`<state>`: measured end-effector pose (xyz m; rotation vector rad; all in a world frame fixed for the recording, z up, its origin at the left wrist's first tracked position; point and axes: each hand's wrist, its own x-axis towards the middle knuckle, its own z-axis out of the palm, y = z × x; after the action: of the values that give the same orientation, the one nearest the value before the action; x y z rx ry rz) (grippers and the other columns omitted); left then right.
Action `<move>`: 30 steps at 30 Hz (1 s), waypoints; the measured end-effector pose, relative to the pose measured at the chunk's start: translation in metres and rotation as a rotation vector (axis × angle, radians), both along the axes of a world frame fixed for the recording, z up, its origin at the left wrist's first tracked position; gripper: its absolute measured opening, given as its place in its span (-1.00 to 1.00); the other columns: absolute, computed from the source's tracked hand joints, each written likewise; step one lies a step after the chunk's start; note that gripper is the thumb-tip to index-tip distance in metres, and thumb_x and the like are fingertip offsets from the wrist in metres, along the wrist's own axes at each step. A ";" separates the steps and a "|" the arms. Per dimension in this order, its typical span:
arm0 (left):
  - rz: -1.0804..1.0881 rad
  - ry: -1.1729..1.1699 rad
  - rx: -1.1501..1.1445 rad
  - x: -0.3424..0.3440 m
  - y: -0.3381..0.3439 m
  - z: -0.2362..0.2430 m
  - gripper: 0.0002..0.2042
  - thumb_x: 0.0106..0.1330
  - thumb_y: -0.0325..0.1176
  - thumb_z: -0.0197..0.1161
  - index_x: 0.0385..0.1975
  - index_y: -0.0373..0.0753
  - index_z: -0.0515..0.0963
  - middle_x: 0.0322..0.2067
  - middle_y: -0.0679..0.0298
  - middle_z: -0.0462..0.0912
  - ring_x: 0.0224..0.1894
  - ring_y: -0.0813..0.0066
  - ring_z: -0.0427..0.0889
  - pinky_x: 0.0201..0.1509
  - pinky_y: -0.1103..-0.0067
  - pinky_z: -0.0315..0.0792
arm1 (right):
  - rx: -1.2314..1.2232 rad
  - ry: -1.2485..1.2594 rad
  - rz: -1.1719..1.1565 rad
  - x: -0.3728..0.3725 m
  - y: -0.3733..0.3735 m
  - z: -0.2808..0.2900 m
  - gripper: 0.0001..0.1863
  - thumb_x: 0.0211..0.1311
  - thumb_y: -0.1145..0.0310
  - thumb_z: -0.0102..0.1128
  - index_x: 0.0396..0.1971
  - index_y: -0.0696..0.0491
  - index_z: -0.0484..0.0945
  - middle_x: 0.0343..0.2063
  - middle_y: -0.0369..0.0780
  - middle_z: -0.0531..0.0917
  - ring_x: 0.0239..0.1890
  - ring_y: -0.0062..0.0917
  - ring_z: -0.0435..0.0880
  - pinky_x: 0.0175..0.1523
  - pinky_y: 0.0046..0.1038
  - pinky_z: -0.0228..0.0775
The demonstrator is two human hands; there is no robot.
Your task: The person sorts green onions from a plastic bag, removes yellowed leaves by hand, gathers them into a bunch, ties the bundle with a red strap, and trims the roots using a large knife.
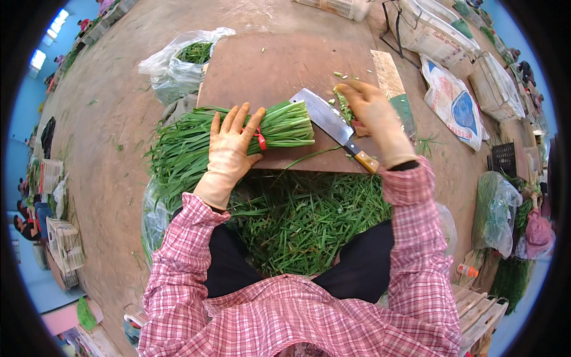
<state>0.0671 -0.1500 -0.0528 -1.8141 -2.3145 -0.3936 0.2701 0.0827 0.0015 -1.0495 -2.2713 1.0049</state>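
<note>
A thick bunch of green chives [184, 140], tied with a red band [260, 140], lies across the near left part of the brown board [267, 65]. Its trimmed stem ends face right. My left hand [232, 149], in a pale rubber glove, rests on the bunch with its fingers spread. A cleaver [330, 119] with a wooden handle lies flat to the right of the stem ends; neither hand touches its handle. My right hand [375, 113], also gloved and slightly blurred, is beyond the cleaver, fingers stretched out beside small cut stem pieces [344, 107].
Loose green leaves [315, 220] pile up between my knees below the board. A clear plastic bag [172, 65] of greens stands at the board's far left. At right are a white woven sack [452, 101] and plastic crates [496, 86]. Other people work at the edges.
</note>
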 end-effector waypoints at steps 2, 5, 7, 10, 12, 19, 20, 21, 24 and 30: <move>-0.006 0.009 0.019 0.004 0.001 0.001 0.11 -0.33 -0.25 0.65 0.40 0.06 0.20 0.35 0.14 0.29 0.38 0.12 0.26 0.44 0.04 0.03 | 0.145 -0.092 0.216 -0.045 -0.001 -0.011 -0.50 0.28 -0.04 0.21 -0.03 0.09 0.66 -0.04 0.01 0.67 0.04 -0.14 0.63 0.15 -0.30 0.44; 0.029 -0.008 0.030 0.005 -0.005 -0.004 0.12 -0.34 -0.24 0.66 0.41 -0.02 0.19 0.36 0.14 0.28 0.39 0.13 0.25 0.45 0.05 0.02 | -0.048 -0.329 0.343 -0.090 -0.027 -0.001 -0.61 0.15 0.09 0.32 -0.20 0.13 0.70 -0.22 -0.06 0.73 -0.09 -0.23 0.69 0.05 -0.32 0.48; 0.015 -0.015 0.039 0.006 -0.005 -0.004 0.12 -0.34 -0.25 0.66 0.41 -0.03 0.19 0.36 0.15 0.27 0.40 0.13 0.25 0.45 0.05 0.02 | -0.133 -0.329 0.399 -0.097 -0.022 -0.007 -0.62 0.10 0.12 0.36 -0.24 0.13 0.71 -0.26 -0.07 0.74 -0.14 -0.29 0.71 0.02 -0.35 0.50; 0.013 -0.040 0.041 0.006 -0.002 -0.004 0.11 -0.33 -0.25 0.65 0.41 -0.04 0.20 0.37 0.16 0.27 0.40 0.14 0.25 0.45 0.07 0.03 | -0.086 -0.288 0.352 -0.087 -0.012 -0.016 -0.64 0.08 0.14 0.39 -0.26 0.12 0.72 -0.30 -0.09 0.75 -0.19 -0.37 0.72 -0.02 -0.38 0.51; 0.028 -0.043 0.031 0.002 -0.008 -0.005 0.11 -0.33 -0.25 0.65 0.41 -0.04 0.20 0.37 0.16 0.27 0.41 0.15 0.24 0.45 0.08 0.04 | 0.021 -0.294 0.305 -0.076 -0.010 -0.008 -0.66 0.09 0.15 0.38 -0.28 0.12 0.72 -0.31 -0.11 0.75 -0.22 -0.43 0.72 -0.04 -0.41 0.51; 0.013 -0.070 0.046 -0.001 -0.002 -0.008 0.08 -0.28 -0.22 0.64 0.40 -0.03 0.20 0.36 0.18 0.29 0.41 0.16 0.24 0.46 0.12 0.05 | 0.190 -0.413 -0.339 0.139 0.091 0.027 -0.67 0.12 0.15 0.35 -0.25 0.09 0.74 -0.37 -0.13 0.76 -0.27 -0.46 0.72 -0.11 -0.46 0.51; 0.013 -0.071 0.037 -0.002 -0.002 -0.009 0.08 -0.28 -0.22 0.64 0.40 -0.03 0.20 0.35 0.18 0.30 0.41 0.16 0.24 0.46 0.12 0.05 | 0.351 -0.734 -0.513 0.160 0.083 0.039 -0.63 0.14 0.11 0.33 -0.19 0.09 0.72 -0.30 -0.09 0.75 -0.20 -0.41 0.73 -0.06 -0.43 0.52; 0.010 -0.071 0.035 -0.002 0.000 -0.008 0.08 -0.28 -0.22 0.64 0.40 -0.03 0.20 0.35 0.19 0.30 0.41 0.16 0.24 0.46 0.12 0.06 | 0.559 -0.880 -0.480 0.180 0.067 0.045 -0.68 0.21 0.18 0.29 -0.16 0.08 0.71 -0.20 -0.08 0.73 -0.16 -0.38 0.73 -0.02 -0.41 0.53; 0.010 -0.061 0.031 -0.005 -0.001 -0.006 0.08 -0.28 -0.21 0.64 0.40 -0.03 0.20 0.34 0.20 0.32 0.40 0.17 0.25 0.46 0.13 0.07 | 0.218 -0.218 -0.286 0.164 0.023 0.015 -0.75 0.27 0.28 0.25 -0.13 0.05 0.70 -0.17 -0.13 0.73 -0.18 -0.46 0.72 -0.08 -0.46 0.54; 0.013 -0.039 0.011 -0.005 -0.002 -0.005 0.08 -0.28 -0.21 0.64 0.40 -0.05 0.20 0.34 0.20 0.32 0.41 0.18 0.24 0.46 0.14 0.06 | -0.599 0.012 -0.098 0.018 -0.050 -0.058 -0.68 0.30 0.22 0.23 -0.10 0.14 0.67 -0.35 -0.27 0.75 -0.51 -0.64 0.64 -0.35 -0.54 0.48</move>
<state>0.0624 -0.1519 -0.0581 -1.8012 -2.3441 -0.4429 0.2884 0.0328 -0.0561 -1.3578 -1.9197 1.6961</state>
